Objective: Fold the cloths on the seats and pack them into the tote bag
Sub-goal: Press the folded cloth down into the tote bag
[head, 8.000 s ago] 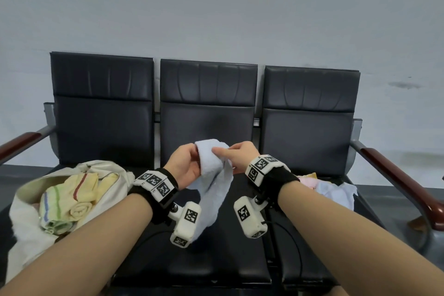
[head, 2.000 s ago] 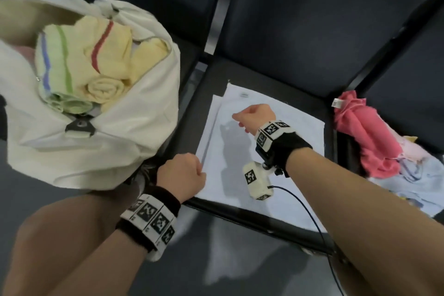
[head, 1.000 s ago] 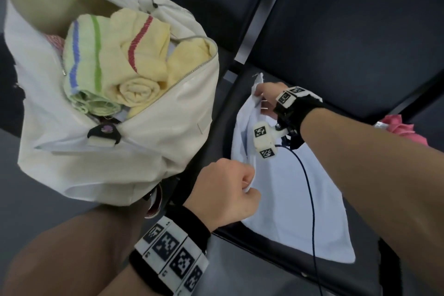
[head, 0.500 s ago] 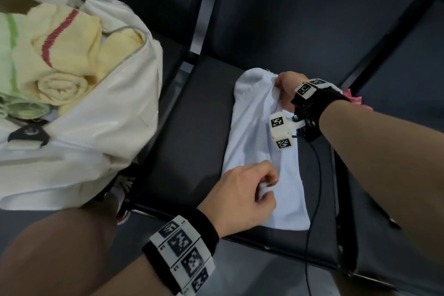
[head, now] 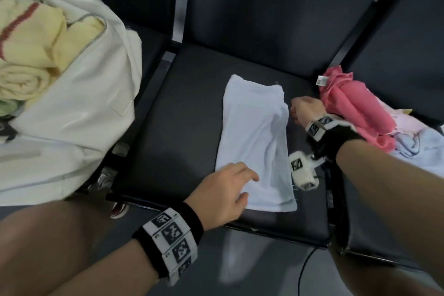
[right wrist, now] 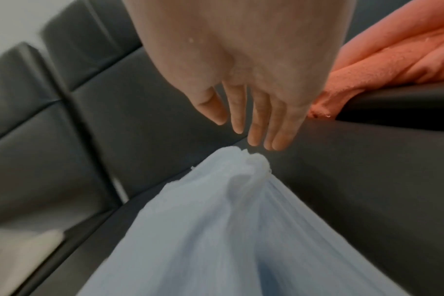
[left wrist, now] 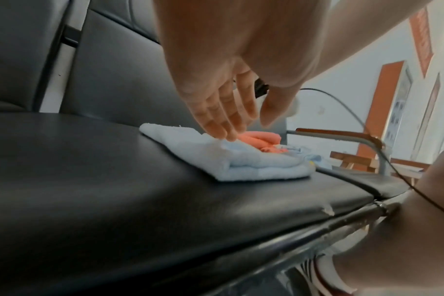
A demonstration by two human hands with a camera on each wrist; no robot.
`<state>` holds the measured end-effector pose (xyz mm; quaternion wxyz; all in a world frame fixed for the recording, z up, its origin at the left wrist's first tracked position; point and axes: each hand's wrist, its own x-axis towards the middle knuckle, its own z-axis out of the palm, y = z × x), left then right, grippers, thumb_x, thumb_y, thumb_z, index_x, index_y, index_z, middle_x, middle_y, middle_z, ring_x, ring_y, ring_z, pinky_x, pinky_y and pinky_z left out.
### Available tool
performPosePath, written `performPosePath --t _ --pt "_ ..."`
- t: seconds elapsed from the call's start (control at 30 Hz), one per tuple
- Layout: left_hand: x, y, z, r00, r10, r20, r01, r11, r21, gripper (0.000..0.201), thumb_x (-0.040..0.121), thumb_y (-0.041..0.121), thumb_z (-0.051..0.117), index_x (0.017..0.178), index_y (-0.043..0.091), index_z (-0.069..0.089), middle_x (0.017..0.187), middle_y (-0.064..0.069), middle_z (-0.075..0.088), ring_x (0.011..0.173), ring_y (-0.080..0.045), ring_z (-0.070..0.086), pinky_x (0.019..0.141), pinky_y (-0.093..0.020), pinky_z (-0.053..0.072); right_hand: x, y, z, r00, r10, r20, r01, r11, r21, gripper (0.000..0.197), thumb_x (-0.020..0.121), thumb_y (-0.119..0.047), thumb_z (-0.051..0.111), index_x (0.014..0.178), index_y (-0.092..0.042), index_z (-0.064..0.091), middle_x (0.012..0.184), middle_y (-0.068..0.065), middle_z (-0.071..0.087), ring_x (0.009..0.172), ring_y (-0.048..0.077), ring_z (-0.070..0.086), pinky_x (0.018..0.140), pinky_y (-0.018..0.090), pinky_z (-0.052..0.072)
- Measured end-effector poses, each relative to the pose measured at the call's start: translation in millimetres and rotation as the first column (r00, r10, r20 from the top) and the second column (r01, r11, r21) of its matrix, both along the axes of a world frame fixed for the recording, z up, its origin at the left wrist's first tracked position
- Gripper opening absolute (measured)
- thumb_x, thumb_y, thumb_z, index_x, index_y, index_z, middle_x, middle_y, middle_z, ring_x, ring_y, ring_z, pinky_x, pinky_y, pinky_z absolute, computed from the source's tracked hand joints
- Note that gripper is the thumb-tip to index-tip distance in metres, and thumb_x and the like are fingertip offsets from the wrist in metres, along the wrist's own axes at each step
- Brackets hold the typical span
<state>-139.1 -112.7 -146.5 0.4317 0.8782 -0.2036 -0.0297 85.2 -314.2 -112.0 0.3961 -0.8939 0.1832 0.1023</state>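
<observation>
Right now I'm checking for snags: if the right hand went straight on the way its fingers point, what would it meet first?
Probably the bare black seat just past the light blue cloth; the right hand hovers open above its corner, though depth is unclear.

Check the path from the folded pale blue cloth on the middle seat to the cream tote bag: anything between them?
Nothing visible. Between the folded pale blue cloth and the cream tote bag lies only bare black seat cushion. The bag's mouth already holds a rolled yellow striped towel. Left hand rests open at the cloth's near corner.
</observation>
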Motion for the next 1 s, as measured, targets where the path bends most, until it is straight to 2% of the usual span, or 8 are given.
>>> performPosePath --t 0.1,0.17,0.3,0.4,0.53,0.7,0.83,1.0 --pt "0.1 3.6 -13.7 0.998 0.030 0.055 -0.036 0.993 0.111 0.029 0.083 0.016 0.061 0.112 0.019 0.065 0.109 0.009 0.056 0.103 -0.011 0.052 0.088 -0.036 0.051 -68.6 -2.0 -1.9 0.963 0.255 0.081 -0.248 0.964 -0.093 0.018 0.082 -0.019 0.063 0.096 -0.025 0.072 0.088 -0.003 0.069 0.083 0.014 0.061 0.079 0.022 0.046" --pt "-2.8 3.3 -17.5 0.998 0.027 0.058 -0.037 0.983 0.178 0.027 0.085 0.017 0.065 0.111 0.020 0.066 0.109 0.009 0.055 0.105 -0.010 0.050 0.090 -0.035 0.050 -114.4 -4.4 -6.6 0.869 0.475 0.139 -0.457 0.878 -0.144 0.020 0.083 -0.011 0.065 0.099 -0.020 0.072 0.087 -0.003 0.068 0.083 0.013 0.060 0.077 0.016 0.043" --pt "-19.2 -4.0 -25.3 0.993 0.110 0.049 -0.118 0.975 0.190 0.024 0.084 0.022 0.072 0.107 0.017 0.068 0.111 0.008 0.056 0.105 -0.012 0.053 0.091 -0.036 0.051 -162.5 -20.8 -30.0 0.620 0.736 0.273 -0.687 0.677 -0.263 0.020 0.080 -0.030 0.061 0.094 -0.018 0.069 0.088 -0.002 0.060 0.089 0.020 0.055 0.084 0.031 0.043" --pt "-36.9 -17.7 -32.9 0.981 0.173 0.085 -0.188 0.953 0.239 0.034 0.078 0.025 0.077 0.110 0.014 0.070 0.117 0.004 0.056 0.111 -0.016 0.054 0.094 -0.039 0.051 -188.0 -30.0 -48.2 0.515 0.802 0.302 -0.735 0.594 -0.326 0.020 0.078 -0.031 0.069 0.094 -0.019 0.069 0.094 -0.003 0.059 0.093 0.022 0.055 0.082 0.038 0.048" --pt "-48.5 -31.0 -35.3 0.968 0.200 0.150 -0.237 0.923 0.301 0.034 0.082 0.027 0.066 0.113 0.014 0.069 0.120 -0.002 0.057 0.113 -0.020 0.056 0.092 -0.039 0.051 -202.3 -36.4 -60.1 0.453 0.812 0.367 -0.735 0.574 -0.362 0.019 0.077 -0.027 0.072 0.094 -0.017 0.071 0.100 -0.001 0.062 0.097 0.023 0.059 0.077 0.037 0.051" --pt "-53.1 -37.7 -30.2 0.957 0.223 0.187 -0.278 0.889 0.363 0.033 0.081 0.030 0.065 0.108 0.013 0.073 0.116 -0.005 0.061 0.107 -0.021 0.057 0.085 -0.038 0.055 -196.8 -44.3 -49.8 0.369 0.887 0.279 -0.810 0.454 -0.372 0.036 0.063 -0.019 0.082 0.098 -0.015 0.072 0.103 0.005 0.063 0.097 0.028 0.063 0.073 0.038 0.053" --pt "-52.3 -41.7 -24.7 0.950 0.266 0.167 -0.312 0.860 0.405 0.033 0.072 0.016 0.084 0.103 0.014 0.075 0.111 -0.003 0.063 0.103 -0.021 0.057 0.080 -0.041 0.056 -195.8 -46.3 -42.4 0.373 0.901 0.223 -0.833 0.431 -0.346 0.038 0.065 -0.020 0.082 0.099 -0.011 0.068 0.108 0.007 0.058 0.101 0.029 0.056 0.075 0.041 0.052" --pt "-52.1 -49.4 -18.6 0.942 0.288 0.172 -0.335 0.826 0.454 0.025 0.071 0.013 0.084 0.094 0.015 0.075 0.102 0.002 0.062 0.095 -0.021 0.058 0.072 -0.039 0.057 -198.3 -47.1 -45.4 0.355 0.889 0.289 -0.804 0.448 -0.390 0.027 0.060 -0.014 0.085 0.081 -0.011 0.069 0.087 0.007 0.056 0.080 0.030 0.054 0.062 0.044 0.051"
